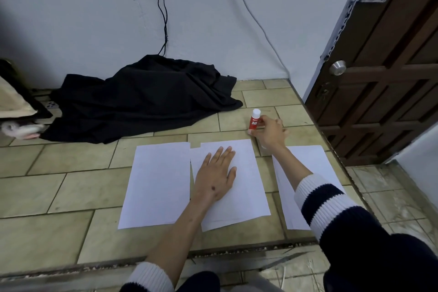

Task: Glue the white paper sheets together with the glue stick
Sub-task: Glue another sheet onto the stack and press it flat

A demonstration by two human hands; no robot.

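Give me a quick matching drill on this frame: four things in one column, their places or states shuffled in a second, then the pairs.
Things:
1. red glue stick with white cap
2. left hand
3. crumpled black cloth
4. separate white paper sheet on the right

Places or states:
A. heaped on the tiled floor by the wall
B. partly under the right forearm
C. upright, gripped by the right hand
D. flat, palm down on the middle white sheet

Pairs: 1-C, 2-D, 3-A, 4-B
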